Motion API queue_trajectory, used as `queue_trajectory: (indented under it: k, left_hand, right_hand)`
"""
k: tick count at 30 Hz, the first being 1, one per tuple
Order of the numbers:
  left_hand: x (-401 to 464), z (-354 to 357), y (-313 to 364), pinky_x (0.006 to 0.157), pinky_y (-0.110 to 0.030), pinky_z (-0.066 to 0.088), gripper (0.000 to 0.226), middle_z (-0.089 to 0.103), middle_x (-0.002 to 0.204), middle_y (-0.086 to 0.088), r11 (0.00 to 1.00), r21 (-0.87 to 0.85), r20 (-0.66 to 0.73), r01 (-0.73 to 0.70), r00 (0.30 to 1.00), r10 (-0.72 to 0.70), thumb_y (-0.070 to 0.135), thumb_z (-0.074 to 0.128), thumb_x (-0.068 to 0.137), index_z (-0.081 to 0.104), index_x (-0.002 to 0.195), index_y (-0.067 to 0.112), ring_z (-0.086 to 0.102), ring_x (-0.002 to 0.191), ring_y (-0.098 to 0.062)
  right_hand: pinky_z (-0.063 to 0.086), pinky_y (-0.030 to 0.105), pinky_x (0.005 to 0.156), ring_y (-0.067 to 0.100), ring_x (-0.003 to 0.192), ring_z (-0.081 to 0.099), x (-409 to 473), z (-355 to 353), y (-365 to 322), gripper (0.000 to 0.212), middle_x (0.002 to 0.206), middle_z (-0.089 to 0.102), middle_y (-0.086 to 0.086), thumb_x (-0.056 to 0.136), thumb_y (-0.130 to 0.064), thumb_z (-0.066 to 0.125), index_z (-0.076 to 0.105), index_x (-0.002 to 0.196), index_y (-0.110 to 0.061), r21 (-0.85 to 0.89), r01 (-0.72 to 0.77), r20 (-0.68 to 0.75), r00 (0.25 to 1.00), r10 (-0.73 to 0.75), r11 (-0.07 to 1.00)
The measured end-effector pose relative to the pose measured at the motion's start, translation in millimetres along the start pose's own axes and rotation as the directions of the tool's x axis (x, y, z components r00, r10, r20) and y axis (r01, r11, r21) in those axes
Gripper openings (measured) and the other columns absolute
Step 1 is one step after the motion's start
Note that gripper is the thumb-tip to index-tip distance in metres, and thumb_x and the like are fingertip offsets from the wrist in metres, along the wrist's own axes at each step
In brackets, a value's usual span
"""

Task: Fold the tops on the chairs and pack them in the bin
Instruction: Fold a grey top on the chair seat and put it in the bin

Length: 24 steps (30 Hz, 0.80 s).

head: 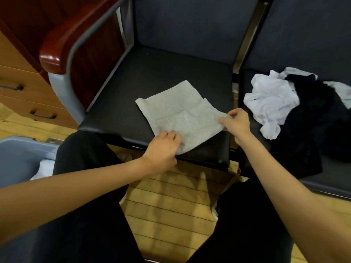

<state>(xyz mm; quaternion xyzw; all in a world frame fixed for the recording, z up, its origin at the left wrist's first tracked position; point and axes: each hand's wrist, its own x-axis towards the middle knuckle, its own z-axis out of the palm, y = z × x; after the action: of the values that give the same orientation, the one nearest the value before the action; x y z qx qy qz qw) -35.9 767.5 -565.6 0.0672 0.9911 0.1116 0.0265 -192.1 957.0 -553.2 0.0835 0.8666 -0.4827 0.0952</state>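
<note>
A pale grey top [178, 109], partly folded, lies on the black seat of the left chair [155, 73]. My left hand [163, 149] grips its near edge at the seat's front, fingers curled on the cloth. My right hand [235, 120] pinches the top's right corner, lifting it slightly. On the right chair [326, 179] a crumpled white top [269, 103] lies against a heap of black clothing [311, 126]. The grey bin [20, 154] stands on the floor at the lower left, with something white inside it.
A red-brown armrest [57, 52] on a grey frame borders the left chair. Wooden drawers [28, 103] stand behind the bin. My legs in black trousers [85, 215] fill the foreground over a wooden floor [171, 205].
</note>
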Motion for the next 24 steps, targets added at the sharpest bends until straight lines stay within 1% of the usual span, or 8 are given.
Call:
queue_trajectory:
  k: [2,5,7,11,15,19,21,24]
  left_hand:
    - [-11.3,-2.5,-0.5,0.075,-0.033,0.048,0.036,0.054,0.107,-0.001,0.994,-0.104,-0.019,0.022,1.000,-0.024,0.014,0.058,0.077,0.053,0.113,0.016,0.052,0.097,-0.021]
    - [-28.6,-10.8,0.9,0.068,-0.029,0.049,0.023,0.059,0.092,0.007,0.950,-0.305,-0.083,0.068,0.992,-0.098,0.017,0.057,0.078,0.058,0.101,0.021,0.057,0.081,-0.014]
    - [-39.8,-19.6,2.3,0.061,-0.030,0.050,0.016,0.062,0.081,0.009,0.886,-0.459,-0.140,0.061,0.980,-0.140,0.017,0.059,0.075,0.061,0.090,0.021,0.058,0.071,-0.010]
    - [-51.8,-43.9,0.6,0.064,-0.024,0.051,0.012,0.064,0.078,0.006,0.747,-0.664,-0.218,0.000,0.957,-0.193,0.011,0.063,0.076,0.065,0.085,0.018,0.062,0.073,-0.013]
    - [-38.1,-59.7,-10.3,0.064,-0.018,0.052,0.018,0.065,0.088,0.004,0.636,-0.771,-0.263,0.011,0.905,-0.335,0.012,0.063,0.077,0.061,0.095,0.015,0.063,0.079,-0.007]
    - [-2.8,-50.8,-30.2,0.068,-0.020,0.054,0.022,0.063,0.098,0.008,0.496,-0.856,-0.174,0.144,0.823,-0.540,0.013,0.064,0.087,0.055,0.106,0.017,0.064,0.090,-0.005]
    - [15.2,-40.8,-40.2,0.071,-0.019,0.052,0.024,0.062,0.102,0.005,0.426,-0.877,-0.117,0.220,0.764,-0.635,0.017,0.065,0.088,0.053,0.108,0.019,0.062,0.094,-0.008]
    - [34.1,-26.9,-52.5,0.071,-0.019,0.050,0.024,0.060,0.105,0.002,0.390,-0.882,-0.100,0.264,0.704,-0.703,0.021,0.064,0.089,0.052,0.109,0.020,0.060,0.093,-0.008]
  right_hand:
    - [0.053,0.027,0.055,0.020,0.077,0.056,-19.0,-11.8,6.8,0.030,0.103,0.053,0.011,0.078,0.001,0.065,0.054,0.102,-0.013,0.032,0.001,0.036,0.999,-0.002,0.999]
    - [0.050,0.021,0.053,0.019,0.066,0.057,-50.3,-31.4,11.6,0.027,0.100,0.061,0.018,0.081,0.000,0.061,0.066,0.103,-0.016,0.097,-0.016,0.066,0.998,0.009,0.995]
    - [0.050,0.017,0.054,0.016,0.070,0.060,-70.7,-44.7,9.8,0.019,0.098,0.066,0.015,0.085,-0.003,0.062,0.071,0.098,-0.013,0.193,-0.052,0.071,0.997,0.039,0.980]
    - [0.054,0.016,0.062,0.018,0.090,0.066,-98.3,-62.0,-4.2,0.007,0.099,0.068,0.013,0.087,-0.005,0.067,0.072,0.091,-0.005,0.402,-0.081,0.098,0.994,0.046,0.912]
    - [0.057,0.025,0.082,0.022,0.099,0.069,-91.3,-63.6,-23.9,0.016,0.104,0.070,0.017,0.081,-0.006,0.073,0.070,0.095,0.002,0.521,-0.120,0.208,0.978,0.010,0.845]
    - [0.056,0.028,0.084,0.014,0.096,0.070,-60.6,-45.4,-34.9,0.031,0.102,0.073,0.005,0.074,-0.010,0.081,0.072,0.103,-0.005,0.297,-0.026,0.268,0.962,-0.057,0.955]
    - [0.057,0.029,0.081,0.015,0.088,0.070,-41.6,-27.7,-37.7,0.026,0.095,0.073,0.006,0.077,-0.009,0.079,0.072,0.101,-0.006,0.204,0.014,0.190,0.980,-0.054,0.979]
    - [0.058,0.032,0.078,0.017,0.072,0.066,-13.4,1.2,-41.1,0.017,0.080,0.069,0.009,0.085,-0.011,0.072,0.072,0.097,0.000,0.086,0.083,0.056,0.995,-0.088,0.993]
